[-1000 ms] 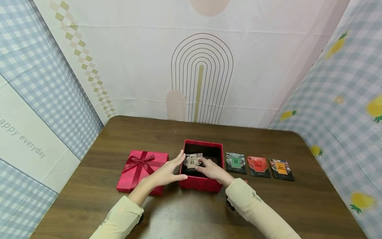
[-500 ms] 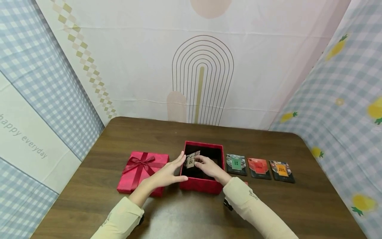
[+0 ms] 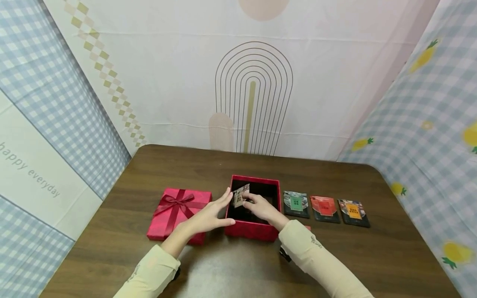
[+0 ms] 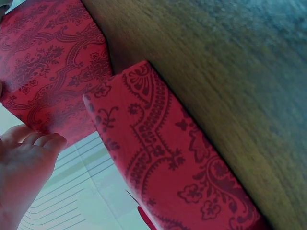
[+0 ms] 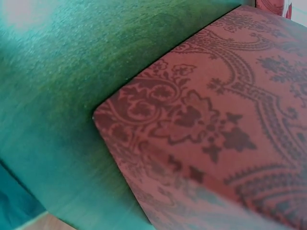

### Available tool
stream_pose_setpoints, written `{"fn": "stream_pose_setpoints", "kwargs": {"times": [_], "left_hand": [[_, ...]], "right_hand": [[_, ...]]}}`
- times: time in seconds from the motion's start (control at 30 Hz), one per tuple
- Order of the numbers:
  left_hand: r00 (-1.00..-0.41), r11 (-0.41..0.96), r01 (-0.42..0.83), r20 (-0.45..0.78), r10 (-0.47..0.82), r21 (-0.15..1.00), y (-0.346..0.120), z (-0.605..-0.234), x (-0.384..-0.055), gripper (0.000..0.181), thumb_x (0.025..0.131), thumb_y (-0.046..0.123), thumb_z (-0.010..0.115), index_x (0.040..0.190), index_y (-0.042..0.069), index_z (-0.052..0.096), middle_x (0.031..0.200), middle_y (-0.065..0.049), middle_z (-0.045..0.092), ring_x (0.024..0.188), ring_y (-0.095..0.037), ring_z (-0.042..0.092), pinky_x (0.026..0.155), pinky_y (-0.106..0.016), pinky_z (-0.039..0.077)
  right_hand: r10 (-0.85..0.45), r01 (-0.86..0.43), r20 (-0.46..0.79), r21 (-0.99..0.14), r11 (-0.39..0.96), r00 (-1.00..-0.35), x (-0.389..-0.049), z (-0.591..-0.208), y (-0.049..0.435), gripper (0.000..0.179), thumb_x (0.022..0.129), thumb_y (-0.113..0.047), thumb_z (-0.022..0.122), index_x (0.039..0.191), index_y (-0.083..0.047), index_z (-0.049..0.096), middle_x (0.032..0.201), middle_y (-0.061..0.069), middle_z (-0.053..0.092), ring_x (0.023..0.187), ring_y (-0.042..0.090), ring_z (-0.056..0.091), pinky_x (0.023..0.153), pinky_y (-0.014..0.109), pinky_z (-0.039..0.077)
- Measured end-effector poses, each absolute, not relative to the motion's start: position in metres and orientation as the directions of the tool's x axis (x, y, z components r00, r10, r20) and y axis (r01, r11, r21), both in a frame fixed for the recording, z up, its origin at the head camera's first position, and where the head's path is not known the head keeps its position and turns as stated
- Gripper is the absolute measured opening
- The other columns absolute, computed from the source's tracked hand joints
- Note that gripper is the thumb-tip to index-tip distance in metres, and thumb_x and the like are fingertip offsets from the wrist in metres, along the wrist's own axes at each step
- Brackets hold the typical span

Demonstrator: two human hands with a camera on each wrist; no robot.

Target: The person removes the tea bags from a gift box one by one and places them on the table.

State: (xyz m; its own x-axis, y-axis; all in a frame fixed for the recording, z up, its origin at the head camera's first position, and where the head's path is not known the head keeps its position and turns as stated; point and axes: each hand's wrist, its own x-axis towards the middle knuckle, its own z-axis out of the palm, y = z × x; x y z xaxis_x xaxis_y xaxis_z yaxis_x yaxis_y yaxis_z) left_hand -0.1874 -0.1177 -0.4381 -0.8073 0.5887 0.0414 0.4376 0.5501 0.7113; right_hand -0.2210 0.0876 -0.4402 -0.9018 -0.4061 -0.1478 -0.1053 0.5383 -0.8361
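Observation:
A red patterned gift box [image 3: 251, 231] with a black inside stands uncovered on the table. My right hand [image 3: 262, 208] reaches over its front wall and pinches a small beige-and-dark printed packet [image 3: 239, 198], which is tilted upright inside near the left wall. My left hand [image 3: 206, 216] is at the box's left side, fingers straight and thumb spread, fingertips right at the rim. In the left wrist view the left hand [image 4: 31, 155] shows beside the red box wall [image 4: 53, 62]. The right wrist view shows only the box's outer wall [image 5: 192, 110]; the right hand is out of that view.
Left of the box lies the red lid [image 3: 179, 215] with a dark red ribbon bow. To the right lie a green packet [image 3: 296, 204], a red packet [image 3: 325, 208] and an orange packet [image 3: 353, 212] in a row on the brown wooden table [image 3: 231, 269].
The packet in my right hand has gone from lying nearly flat over the box to tilted upright by the left wall. My left hand has stayed in place.

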Motion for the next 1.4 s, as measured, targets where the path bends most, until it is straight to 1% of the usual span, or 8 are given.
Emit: {"fn": "stream_pose_setpoints", "kwargs": {"times": [0.1, 0.33, 0.47, 0.57, 0.73, 1.07, 1.2, 1.4], "left_hand": [[-0.807, 0.547, 0.435, 0.040, 0.590, 0.716, -0.118, -0.438, -0.187, 0.080, 0.085, 0.032, 0.064, 0.143, -0.003, 0.020, 0.152, -0.014, 0.006, 0.136, -0.028, 0.019, 0.106, -0.044, 0.025], [-0.806, 0.542, 0.424, 0.030, 0.591, 0.725, -0.118, -0.438, -0.187, 0.080, 0.086, 0.033, 0.063, 0.143, -0.002, 0.020, 0.152, -0.014, 0.005, 0.136, -0.028, 0.018, 0.107, -0.044, 0.024], [-0.807, 0.542, 0.424, 0.030, 0.590, 0.726, -0.118, -0.438, -0.187, 0.080, 0.086, 0.033, 0.063, 0.143, -0.002, 0.019, 0.152, -0.014, 0.004, 0.136, -0.029, 0.018, 0.107, -0.045, 0.024], [-0.808, 0.543, 0.427, 0.036, 0.588, 0.723, -0.118, -0.437, -0.187, 0.080, 0.086, 0.033, 0.063, 0.143, -0.002, 0.019, 0.152, -0.014, 0.004, 0.136, -0.030, 0.018, 0.107, -0.045, 0.024], [-0.807, 0.546, 0.430, 0.035, 0.589, 0.719, -0.118, -0.437, -0.188, 0.081, 0.085, 0.033, 0.063, 0.143, -0.002, 0.019, 0.152, -0.013, 0.004, 0.136, -0.030, 0.017, 0.107, -0.044, 0.024], [-0.808, 0.552, 0.431, 0.032, 0.589, 0.714, -0.117, -0.437, -0.188, 0.081, 0.085, 0.033, 0.063, 0.143, -0.002, 0.019, 0.152, -0.014, 0.004, 0.136, -0.030, 0.018, 0.106, -0.044, 0.025], [-0.809, 0.555, 0.433, 0.035, 0.587, 0.710, -0.117, -0.438, -0.188, 0.081, 0.085, 0.032, 0.064, 0.143, -0.001, 0.019, 0.152, -0.014, 0.004, 0.136, -0.029, 0.018, 0.107, -0.043, 0.024], [-0.809, 0.555, 0.437, 0.039, 0.587, 0.708, -0.117, -0.438, -0.188, 0.080, 0.085, 0.031, 0.064, 0.143, -0.002, 0.019, 0.152, -0.014, 0.004, 0.136, -0.029, 0.019, 0.107, -0.043, 0.024]], "right_hand": [[-0.360, -0.104, -0.112, -0.842, 0.529, -0.926, -0.220, -0.439, 0.089, 0.035, 0.091, -0.009, 0.051, 0.124, 0.002, 0.054, 0.127, 0.019, 0.053, 0.099, 0.029, 0.059, 0.083, 0.042, 0.047], [-0.289, -0.191, 0.033, -0.820, 0.540, -0.957, -0.217, -0.434, 0.094, 0.030, 0.088, -0.007, 0.056, 0.117, 0.000, 0.061, 0.121, 0.015, 0.059, 0.111, 0.027, 0.054, 0.090, 0.044, 0.044], [-0.269, -0.189, 0.048, -0.827, 0.530, -0.962, -0.215, -0.429, 0.101, 0.030, 0.087, -0.004, 0.057, 0.117, -0.001, 0.061, 0.118, 0.016, 0.060, 0.088, 0.024, 0.063, 0.075, 0.036, 0.051], [-0.250, -0.154, 0.029, -0.853, 0.498, -0.968, -0.214, -0.425, 0.107, 0.033, 0.087, -0.004, 0.057, 0.120, -0.002, 0.060, 0.120, 0.016, 0.059, 0.077, 0.020, 0.063, 0.065, 0.030, 0.051], [-0.239, -0.123, 0.019, -0.895, 0.430, -0.971, -0.212, -0.417, 0.118, 0.035, 0.088, -0.002, 0.056, 0.123, -0.002, 0.057, 0.123, 0.017, 0.057, 0.086, 0.018, 0.062, 0.067, 0.029, 0.052], [-0.225, -0.111, 0.039, -0.943, 0.315, -0.974, -0.201, -0.408, 0.144, 0.035, 0.090, -0.001, 0.053, 0.124, 0.003, 0.053, 0.124, 0.022, 0.054, 0.074, 0.006, 0.056, 0.066, 0.023, 0.050], [-0.202, -0.102, 0.041, -0.949, 0.298, -0.979, -0.195, -0.409, 0.154, 0.035, 0.089, -0.002, 0.054, 0.124, 0.003, 0.054, 0.120, 0.022, 0.056, 0.070, 0.007, 0.055, 0.064, 0.024, 0.050], [-0.162, -0.067, 0.021, -0.956, 0.284, -0.987, -0.186, -0.414, 0.172, 0.036, 0.090, -0.004, 0.054, 0.126, 0.002, 0.052, 0.125, 0.021, 0.053, 0.075, 0.004, 0.055, 0.068, 0.027, 0.051]]}}
